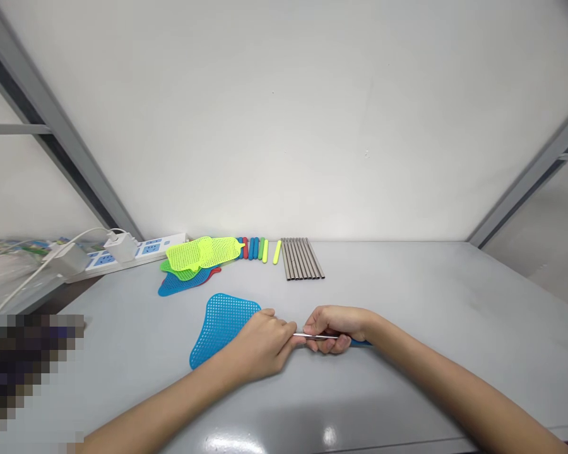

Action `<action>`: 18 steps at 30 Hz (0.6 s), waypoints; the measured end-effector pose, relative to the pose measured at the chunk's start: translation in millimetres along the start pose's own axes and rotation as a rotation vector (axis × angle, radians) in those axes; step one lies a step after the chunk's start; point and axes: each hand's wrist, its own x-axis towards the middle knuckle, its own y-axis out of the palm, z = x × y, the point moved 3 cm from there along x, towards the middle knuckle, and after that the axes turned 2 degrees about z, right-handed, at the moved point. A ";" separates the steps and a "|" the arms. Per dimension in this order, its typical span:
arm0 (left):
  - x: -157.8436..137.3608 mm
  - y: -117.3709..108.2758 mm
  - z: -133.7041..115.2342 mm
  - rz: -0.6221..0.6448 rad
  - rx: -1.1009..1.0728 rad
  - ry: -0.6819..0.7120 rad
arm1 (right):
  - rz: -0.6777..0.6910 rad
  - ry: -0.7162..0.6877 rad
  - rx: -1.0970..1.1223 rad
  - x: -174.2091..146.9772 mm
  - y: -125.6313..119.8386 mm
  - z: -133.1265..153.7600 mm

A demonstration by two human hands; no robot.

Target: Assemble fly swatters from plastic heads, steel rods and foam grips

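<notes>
Left hand [267, 343] and right hand [329, 328] are being held close together, both clamped on one slim metal rod [318, 337] at the front of the grey tabletop [430, 290]. A blue mesh paddle [224, 328] is being partly covered by the left hand and is spreading out to its left. A strip of blue handle [361, 343] is showing by the right wrist. Any joint between paddle and rod is being hidden by the left fingers, so its fit cannot be told.

Slipping is being risked, since the rod is looking smooth and only a short stretch is being left bare between the fingers. If force were applied off-line, the paddle could be skewed or its mesh bent; if the hands were turned unevenly, the handle could be twisted out of line with the paddle.

Farther back, a row of spare rods [303, 260], several coloured handles [253, 248] and piled mesh paddles [203, 252] are lying. Being round, the spare rods could be set rolling by a bump.
</notes>
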 end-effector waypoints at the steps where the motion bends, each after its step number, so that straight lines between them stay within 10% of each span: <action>1: -0.1 0.3 0.4 0.000 -0.015 -0.003 | -0.002 -0.007 -0.016 -0.4 0.4 0.6; 18: 3.4 -2.9 17.2 -0.021 -0.072 -0.036 | -0.077 -0.131 -0.278 -15.7 -19.6 9.0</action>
